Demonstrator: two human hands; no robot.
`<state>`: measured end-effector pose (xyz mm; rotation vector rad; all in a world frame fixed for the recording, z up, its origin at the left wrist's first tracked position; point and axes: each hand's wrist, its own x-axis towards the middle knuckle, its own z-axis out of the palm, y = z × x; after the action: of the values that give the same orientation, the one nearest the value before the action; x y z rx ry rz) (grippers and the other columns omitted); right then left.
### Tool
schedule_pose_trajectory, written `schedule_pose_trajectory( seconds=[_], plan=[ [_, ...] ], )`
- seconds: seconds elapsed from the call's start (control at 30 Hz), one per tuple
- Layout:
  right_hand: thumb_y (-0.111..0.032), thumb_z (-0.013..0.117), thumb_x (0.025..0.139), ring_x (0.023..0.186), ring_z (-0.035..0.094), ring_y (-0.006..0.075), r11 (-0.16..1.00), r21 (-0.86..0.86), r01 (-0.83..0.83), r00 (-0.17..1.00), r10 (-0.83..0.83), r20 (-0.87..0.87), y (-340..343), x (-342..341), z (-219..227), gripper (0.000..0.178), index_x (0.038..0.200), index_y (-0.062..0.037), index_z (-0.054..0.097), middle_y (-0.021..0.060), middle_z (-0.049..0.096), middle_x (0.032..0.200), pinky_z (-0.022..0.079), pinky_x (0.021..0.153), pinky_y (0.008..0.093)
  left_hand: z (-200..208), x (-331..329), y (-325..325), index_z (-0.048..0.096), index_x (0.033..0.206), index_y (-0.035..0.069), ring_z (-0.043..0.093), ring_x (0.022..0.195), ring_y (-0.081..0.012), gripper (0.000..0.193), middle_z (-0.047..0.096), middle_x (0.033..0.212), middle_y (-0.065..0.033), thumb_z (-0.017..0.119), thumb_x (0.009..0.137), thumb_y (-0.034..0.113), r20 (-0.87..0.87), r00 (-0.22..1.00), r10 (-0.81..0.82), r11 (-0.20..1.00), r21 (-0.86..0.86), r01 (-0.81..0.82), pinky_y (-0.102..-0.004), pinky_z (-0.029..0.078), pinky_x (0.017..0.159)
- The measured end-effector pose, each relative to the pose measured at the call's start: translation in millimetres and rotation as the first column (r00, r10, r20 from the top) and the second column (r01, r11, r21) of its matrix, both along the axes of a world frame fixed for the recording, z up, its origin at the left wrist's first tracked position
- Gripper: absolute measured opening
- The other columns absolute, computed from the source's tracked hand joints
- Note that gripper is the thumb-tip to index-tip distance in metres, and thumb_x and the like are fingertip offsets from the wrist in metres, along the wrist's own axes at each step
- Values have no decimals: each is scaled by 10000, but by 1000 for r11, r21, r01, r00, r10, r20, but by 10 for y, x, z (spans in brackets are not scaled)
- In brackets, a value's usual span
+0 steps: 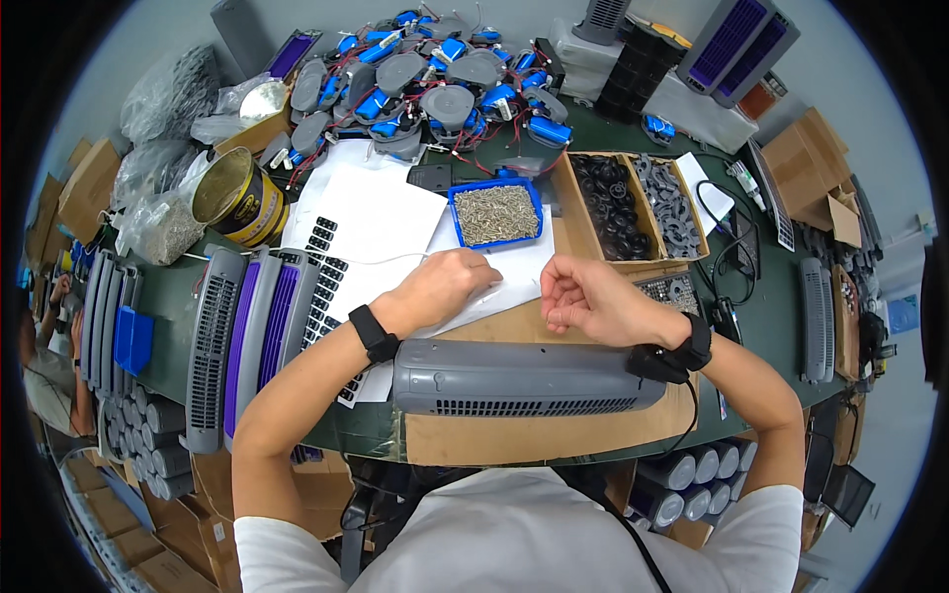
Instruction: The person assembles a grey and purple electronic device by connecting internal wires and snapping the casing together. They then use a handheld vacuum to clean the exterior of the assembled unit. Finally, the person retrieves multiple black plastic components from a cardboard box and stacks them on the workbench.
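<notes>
A long grey slotted housing (514, 374) lies crosswise in front of me on a cardboard sheet (554, 435). Beyond its far edge, my left hand (447, 287) hovers over white paper with its fingers curled and pressed together. My right hand (598, 304) is above the cardboard, thumb and fingers drawn into a pinch. Whatever either hand holds is too small or too hidden to make out. Just past my hands stands a blue tray (497, 240) of small metal screws. A wooden box (633, 253) at the right holds black rings and grey curved parts.
Several grey and purple housings (247, 336) stand at the left, near a yellow-black bucket (259, 210). Grey discs with blue battery packs (450, 107) are heaped at the back. White cable (386, 260) crosses the paper. Another person (57, 366) sits far left.
</notes>
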<state>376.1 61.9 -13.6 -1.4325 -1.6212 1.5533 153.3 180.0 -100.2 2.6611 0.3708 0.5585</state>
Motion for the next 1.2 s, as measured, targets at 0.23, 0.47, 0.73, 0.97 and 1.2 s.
schedule_pose_trajectory(
  seconds=[0.23,0.47,0.73,0.97,1.2],
  plan=[
    [53,644,845,760,628,131,993,107,-48,991,34,128,-94,8,-26,236,1005,-9,483,82,645,827,517,679,259,24,37,-20,694,856,33,624,820,-290,76,634,860,-104,681,801,84,-41,998,-40,997,60,42,-397,529,710],
    [48,658,839,772,644,153,993,42,-107,984,100,150,-92,-73,24,273,1028,0,468,109,650,839,523,673,271,36,9,-48,608,849,18,598,796,-305,82,574,868,-116,664,808,62,-25,1000,-3,998,64,5,-408,507,685],
    [57,666,810,752,663,210,977,146,-155,972,124,198,-107,-103,0,302,1029,9,464,133,653,801,517,639,312,838,-445,-238,629,879,-18,608,711,-184,31,619,853,-103,646,857,-4,100,958,268,927,-298,-228,-301,501,661],
    [56,682,785,712,675,240,962,198,-186,960,135,245,-116,-125,19,324,1036,20,480,147,682,764,523,628,329,1130,-942,-1031,686,906,-37,651,811,-118,50,687,905,-77,661,864,-28,99,856,507,568,-785,-246,-250,539,747],
    [79,668,813,753,680,165,975,109,-194,956,163,242,-92,-110,43,319,1069,11,489,117,700,822,546,686,277,872,-582,-1720,733,872,-11,676,718,-109,73,720,840,-86,723,803,-32,96,864,494,534,-818,-214,-219,555,683]
  ],
)
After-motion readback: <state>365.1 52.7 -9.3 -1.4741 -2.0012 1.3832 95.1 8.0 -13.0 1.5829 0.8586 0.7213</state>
